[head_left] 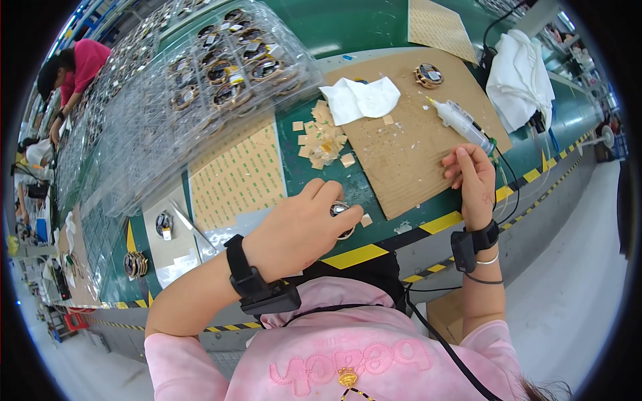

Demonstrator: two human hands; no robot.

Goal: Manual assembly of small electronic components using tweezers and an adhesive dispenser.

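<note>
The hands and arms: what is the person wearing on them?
Both forearms are bare below short pink sleeves. The left hand has a black wrist strap carrying a small black box. The right hand has a black wristband and thin bracelets behind it.

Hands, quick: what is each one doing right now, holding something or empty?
Left hand: closed around a small round coil part at the bench edge.
Right hand: fingers curled beside the glue syringe on the cardboard sheet; a grip cannot be told.

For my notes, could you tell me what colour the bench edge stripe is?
Yellow and black edge stripe, clearest in the head view.
</note>
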